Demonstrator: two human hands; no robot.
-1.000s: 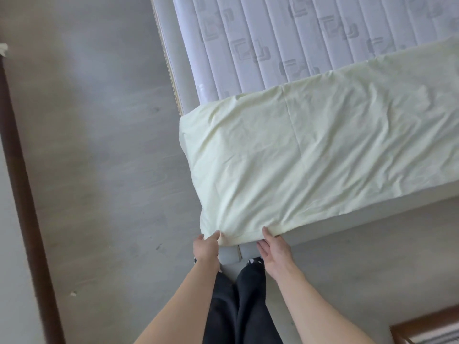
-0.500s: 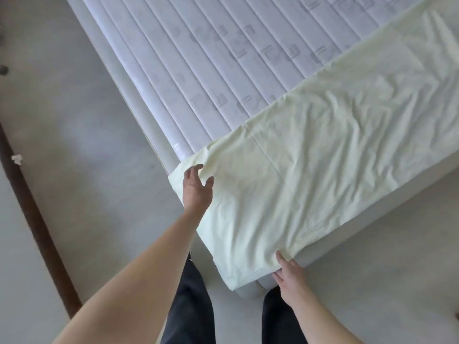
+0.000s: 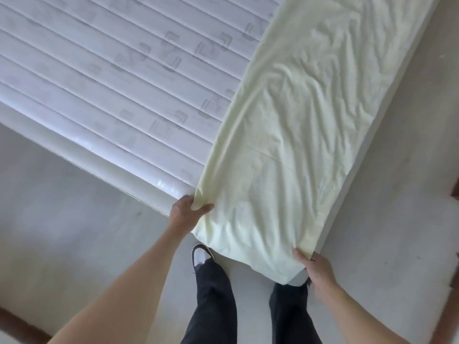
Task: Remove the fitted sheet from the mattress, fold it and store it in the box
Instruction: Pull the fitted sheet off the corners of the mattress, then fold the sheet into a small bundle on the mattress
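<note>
The pale yellow fitted sheet (image 3: 298, 135) lies folded into a long creased strip along the near edge of the white quilted mattress (image 3: 119, 78). Its end hangs over the mattress corner in front of me. My left hand (image 3: 186, 209) pinches the sheet's left corner at the mattress edge. My right hand (image 3: 315, 268) grips the sheet's lower right corner beside the mattress side. The box is not in view.
Grey floor (image 3: 74, 232) surrounds the bed. My legs in dark trousers and one black-and-white shoe (image 3: 201, 254) stand right under the hanging sheet end. A dark wooden skirting (image 3: 22, 326) runs at the bottom left.
My left hand has come down from the sheet's top surface and taken hold of its left corner. My right hand keeps its corner. The view has swung right around the bed corner.
</note>
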